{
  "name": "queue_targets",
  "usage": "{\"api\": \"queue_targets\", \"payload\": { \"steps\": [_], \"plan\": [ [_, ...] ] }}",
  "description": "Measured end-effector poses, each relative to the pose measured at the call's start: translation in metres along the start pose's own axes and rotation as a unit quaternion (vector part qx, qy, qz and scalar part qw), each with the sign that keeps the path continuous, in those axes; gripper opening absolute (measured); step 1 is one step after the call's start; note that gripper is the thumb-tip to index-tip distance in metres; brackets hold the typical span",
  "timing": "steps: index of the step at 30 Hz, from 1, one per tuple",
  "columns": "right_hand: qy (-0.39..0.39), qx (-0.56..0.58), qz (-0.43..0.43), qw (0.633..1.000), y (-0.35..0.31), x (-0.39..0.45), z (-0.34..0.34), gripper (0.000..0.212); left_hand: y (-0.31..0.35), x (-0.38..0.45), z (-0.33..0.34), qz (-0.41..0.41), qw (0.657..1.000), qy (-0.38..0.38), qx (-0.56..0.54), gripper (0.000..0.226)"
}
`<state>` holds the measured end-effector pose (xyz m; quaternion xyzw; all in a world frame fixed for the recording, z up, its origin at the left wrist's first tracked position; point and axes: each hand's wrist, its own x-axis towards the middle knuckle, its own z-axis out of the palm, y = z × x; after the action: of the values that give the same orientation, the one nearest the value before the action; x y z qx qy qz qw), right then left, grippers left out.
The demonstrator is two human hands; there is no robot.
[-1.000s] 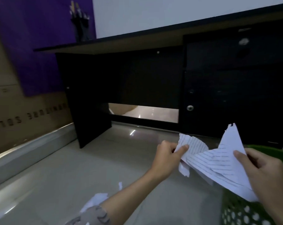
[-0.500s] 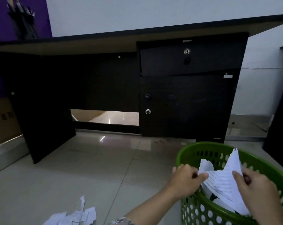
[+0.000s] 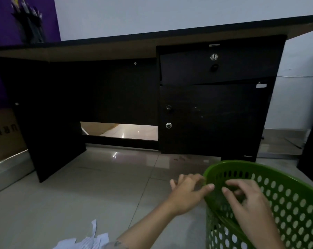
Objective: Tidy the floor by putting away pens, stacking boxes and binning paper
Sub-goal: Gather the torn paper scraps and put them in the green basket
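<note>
Hands over perforated green basket

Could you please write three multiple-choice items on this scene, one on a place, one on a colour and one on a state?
1. Where do the torn paper scraps lie?
A. on the floor at the lower left
B. on the desk top
C. inside the drawer

2. What colour is the perforated basket?
A. blue
B. green
C. red

3. What are the two hands holding?
A. a pen each
B. one box together
C. nothing

Answers:
1 A, the scraps rest on the tiles beside the left forearm.
2 B, its rim and wall are bright green.
3 C, the left hand at the rim and the right hand over the opening both show spread, empty fingers.
</note>
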<state>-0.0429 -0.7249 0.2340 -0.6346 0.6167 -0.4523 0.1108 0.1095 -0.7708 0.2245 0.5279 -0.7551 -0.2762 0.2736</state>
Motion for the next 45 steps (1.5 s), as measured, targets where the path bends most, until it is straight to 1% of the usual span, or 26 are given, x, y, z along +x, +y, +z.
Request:
{"api": "queue_targets", "payload": {
  "steps": [2, 6, 7, 10, 14, 16, 21, 24, 27, 32, 35, 39, 41, 45],
  "plan": [
    [-0.022, 0.027, -0.062, 0.997, -0.015, -0.003, 0.024, 0.013, -0.018, -0.007, -0.02, -0.023, 0.999, 0.038, 0.022, 0.04],
    [-0.083, 0.069, -0.144, 0.984, -0.046, -0.007, 0.082, 0.013, -0.063, -0.033, -0.063, -0.076, 0.992, 0.094, 0.039, 0.037],
    [-0.094, 0.077, -0.156, 0.98, -0.053, -0.008, 0.095, 0.01, -0.071, -0.041, -0.073, -0.086, 0.99, 0.099, 0.048, 0.037],
    [-0.159, 0.085, -0.199, 0.963, -0.081, -0.015, 0.141, 0.016, -0.106, -0.074, -0.11, -0.126, 0.982, 0.119, 0.077, 0.036],
    [-0.234, 0.075, -0.245, 0.938, -0.111, -0.028, 0.186, 0.017, -0.149, -0.12, -0.153, -0.159, 0.971, 0.125, 0.129, 0.04],
    [-0.282, 0.063, -0.267, 0.919, -0.133, -0.041, 0.216, 0.019, -0.179, -0.157, -0.178, -0.187, 0.963, 0.129, 0.147, 0.04],
    [-0.365, 0.016, -0.349, 0.863, -0.177, -0.073, 0.277, 0.027, -0.251, -0.238, -0.224, -0.274, 0.94, 0.099, 0.177, 0.039],
    [-0.414, -0.017, -0.397, 0.819, -0.202, -0.093, 0.311, 0.03, -0.285, -0.282, -0.239, -0.313, 0.928, 0.096, 0.18, 0.037],
    [-0.448, -0.067, -0.454, 0.767, -0.224, -0.114, 0.34, 0.032, -0.314, -0.321, -0.242, -0.337, 0.921, 0.083, 0.178, 0.029],
    [-0.493, -0.119, -0.501, 0.701, -0.244, -0.157, 0.375, 0.031, -0.358, -0.38, -0.233, -0.374, 0.908, 0.057, 0.181, 0.04],
    [-0.516, -0.132, -0.505, 0.679, -0.243, -0.182, 0.386, 0.03, -0.385, -0.41, -0.227, -0.391, 0.896, 0.026, 0.208, 0.044],
    [-0.533, -0.136, -0.495, 0.673, -0.237, -0.207, 0.392, 0.027, -0.422, -0.437, -0.221, -0.416, 0.871, -0.037, 0.26, 0.049],
    [-0.543, -0.134, -0.494, 0.666, -0.232, -0.218, 0.396, 0.027, -0.438, -0.447, -0.217, -0.424, 0.863, -0.071, 0.267, 0.057],
    [-0.555, -0.138, -0.498, 0.652, -0.226, -0.232, 0.404, 0.029, -0.46, -0.459, -0.212, -0.413, 0.856, -0.129, 0.283, 0.075]
  ]
}}
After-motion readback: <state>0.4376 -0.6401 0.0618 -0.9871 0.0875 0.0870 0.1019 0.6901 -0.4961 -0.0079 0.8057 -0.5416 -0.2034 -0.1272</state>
